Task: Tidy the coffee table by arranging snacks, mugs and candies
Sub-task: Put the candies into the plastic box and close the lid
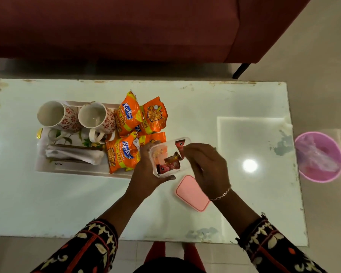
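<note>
- My left hand [146, 170] is the grip on the clear tub [168, 156]: fingers wrapped round its near-left side, holding it above the desk [234, 107], mouth facing up
- My right hand [205, 166] is at the tub's right rim, fingertips pinched on a red candy [180, 145] at the far corner; I judge it is dropping that one in, though I cannot tell how firmly it is held
- More candies [170, 163] already lie in the tub, red and brown wrappers mixed together
- What the coming move turns on: the pink lid [192, 193] lies flat on the desk just beside and below the tub, toward me and right, partly under my right wrist, its long axis running diagonally from near the tub toward the near-right
- The right hand is plainly nearer the lid, so it should take it while the left keeps the tub level
- Right wrist is bent down and palm turned inward; left forearm comes in from the near-left
- The tray [47, 168] to the left carries two mugs [75, 119], a folded napkin [73, 154] and orange snack packets [134, 131], touching the tub's left side
- A pink bin [319, 156] stands on the floor well off to the right
</note>
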